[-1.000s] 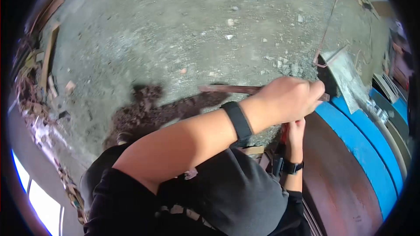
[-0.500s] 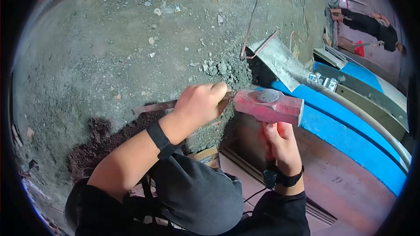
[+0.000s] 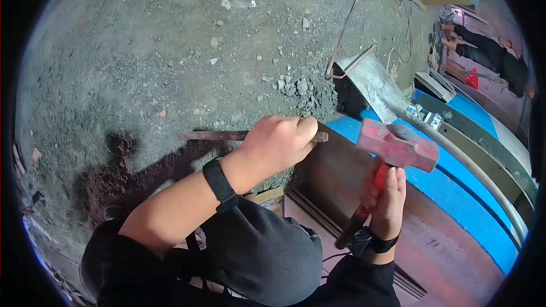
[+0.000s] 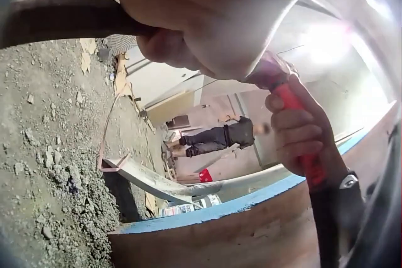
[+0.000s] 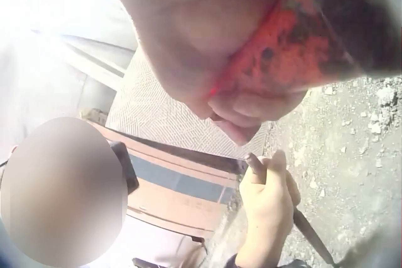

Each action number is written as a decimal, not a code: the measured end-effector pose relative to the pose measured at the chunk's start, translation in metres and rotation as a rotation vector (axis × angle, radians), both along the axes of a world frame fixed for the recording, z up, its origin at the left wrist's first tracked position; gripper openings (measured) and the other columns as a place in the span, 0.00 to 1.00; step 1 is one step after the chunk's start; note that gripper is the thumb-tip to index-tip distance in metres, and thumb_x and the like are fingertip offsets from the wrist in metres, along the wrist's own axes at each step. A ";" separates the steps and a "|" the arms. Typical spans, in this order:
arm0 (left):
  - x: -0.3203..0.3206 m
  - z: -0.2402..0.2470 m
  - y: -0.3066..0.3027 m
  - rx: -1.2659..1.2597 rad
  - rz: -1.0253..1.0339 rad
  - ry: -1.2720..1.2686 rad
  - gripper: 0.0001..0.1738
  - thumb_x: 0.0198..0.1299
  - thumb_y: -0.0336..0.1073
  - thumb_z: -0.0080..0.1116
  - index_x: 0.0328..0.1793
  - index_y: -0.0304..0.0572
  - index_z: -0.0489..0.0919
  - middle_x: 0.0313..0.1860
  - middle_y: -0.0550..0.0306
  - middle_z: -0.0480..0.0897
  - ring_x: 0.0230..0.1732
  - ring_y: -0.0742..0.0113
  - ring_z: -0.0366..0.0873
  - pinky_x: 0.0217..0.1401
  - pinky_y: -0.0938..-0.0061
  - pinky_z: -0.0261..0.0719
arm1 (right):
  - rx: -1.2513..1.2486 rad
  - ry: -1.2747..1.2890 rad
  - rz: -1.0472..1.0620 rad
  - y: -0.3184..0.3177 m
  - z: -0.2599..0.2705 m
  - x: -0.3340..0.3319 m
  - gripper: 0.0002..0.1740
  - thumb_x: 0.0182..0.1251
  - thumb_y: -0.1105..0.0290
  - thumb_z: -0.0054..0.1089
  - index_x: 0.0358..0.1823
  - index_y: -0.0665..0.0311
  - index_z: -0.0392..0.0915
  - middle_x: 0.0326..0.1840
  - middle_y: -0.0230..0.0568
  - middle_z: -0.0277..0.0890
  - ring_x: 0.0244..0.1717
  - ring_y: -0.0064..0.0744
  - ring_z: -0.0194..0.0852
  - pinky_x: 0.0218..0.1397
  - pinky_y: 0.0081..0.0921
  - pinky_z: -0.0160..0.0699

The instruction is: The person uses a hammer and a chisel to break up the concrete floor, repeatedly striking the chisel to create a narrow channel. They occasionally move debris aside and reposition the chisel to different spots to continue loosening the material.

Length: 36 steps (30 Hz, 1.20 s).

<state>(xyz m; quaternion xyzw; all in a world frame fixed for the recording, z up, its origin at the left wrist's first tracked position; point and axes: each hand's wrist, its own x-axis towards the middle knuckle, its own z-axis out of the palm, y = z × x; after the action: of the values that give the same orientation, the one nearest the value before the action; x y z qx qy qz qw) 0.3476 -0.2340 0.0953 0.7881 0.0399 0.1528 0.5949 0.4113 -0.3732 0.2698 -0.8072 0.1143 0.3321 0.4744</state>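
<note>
My left hand (image 3: 277, 143) grips a long, rusty metal chisel (image 3: 219, 136) around its middle. Its short end sticks out past my thumb, and the longer part reaches left over the gritty ground. In my right hand (image 3: 388, 200) is a sledgehammer (image 3: 398, 145) with a worn pink-red head. Its red handle (image 4: 300, 126) shows between my fingers in the left wrist view, black toward the lower end. The hammer head hangs to the right of the chisel's short end, with a gap between them. In the right wrist view the chisel (image 5: 311, 236) slants down from my left fist.
A blue-edged, brown metal panel (image 3: 364, 173) curves away at the right. Beyond the chisel lie grey rubble (image 3: 313, 96) and a dusty metal sheet (image 3: 369, 82). Another person (image 3: 492, 57) stands at the far right. Shadow falls on the ground at left.
The view has swung right since the first frame, bringing the hammer head into sight. Since half a second ago, the hammer has moved right and tilted, away from the chisel's end; my left hand keeps its grip.
</note>
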 end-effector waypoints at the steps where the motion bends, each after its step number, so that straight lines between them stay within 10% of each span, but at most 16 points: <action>1: 0.000 0.001 0.000 0.001 -0.010 0.016 0.11 0.43 0.32 0.60 0.29 0.41 0.69 0.18 0.51 0.73 0.22 0.52 0.76 0.24 0.62 0.74 | -0.007 0.028 -0.016 0.003 0.001 -0.002 0.20 0.65 0.51 0.52 0.27 0.60 0.64 0.14 0.27 0.58 0.11 0.16 0.51 0.13 0.15 0.48; 7: 0.000 -0.004 -0.014 0.006 -0.004 0.013 0.11 0.43 0.33 0.60 0.29 0.41 0.69 0.18 0.50 0.74 0.22 0.51 0.76 0.24 0.62 0.74 | -0.111 0.311 0.180 -0.003 0.001 0.017 0.08 0.65 0.68 0.54 0.30 0.60 0.65 0.14 0.23 0.57 0.11 0.13 0.50 0.13 0.14 0.51; 11: 0.004 -0.007 -0.020 0.018 -0.015 0.035 0.12 0.42 0.35 0.61 0.30 0.41 0.70 0.19 0.50 0.75 0.23 0.51 0.77 0.25 0.61 0.75 | -0.081 0.196 0.037 -0.003 -0.006 0.009 0.20 0.67 0.62 0.49 0.16 0.58 0.60 0.11 0.23 0.53 0.10 0.15 0.49 0.11 0.16 0.47; 16: 0.000 -0.018 -0.029 0.028 -0.051 0.124 0.12 0.43 0.36 0.62 0.32 0.42 0.72 0.20 0.50 0.77 0.23 0.51 0.78 0.25 0.62 0.76 | -0.096 0.428 0.010 -0.006 -0.014 0.011 0.10 0.63 0.70 0.56 0.34 0.57 0.62 0.16 0.24 0.58 0.12 0.12 0.51 0.13 0.14 0.50; 36: -0.001 0.007 -0.057 0.101 -0.043 -0.046 0.07 0.45 0.36 0.55 0.21 0.42 0.71 0.12 0.56 0.74 0.17 0.63 0.78 0.15 0.71 0.74 | -0.056 0.123 -0.109 -0.049 -0.040 0.005 0.14 0.67 0.53 0.49 0.41 0.55 0.69 0.15 0.19 0.51 0.11 0.10 0.43 0.10 0.11 0.42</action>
<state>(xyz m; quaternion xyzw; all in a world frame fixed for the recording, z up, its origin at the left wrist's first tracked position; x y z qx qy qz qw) 0.3466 -0.2915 0.1021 0.8141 0.0015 0.1601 0.5582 0.4167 -0.4218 0.2294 -0.7909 0.1962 0.3513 0.4610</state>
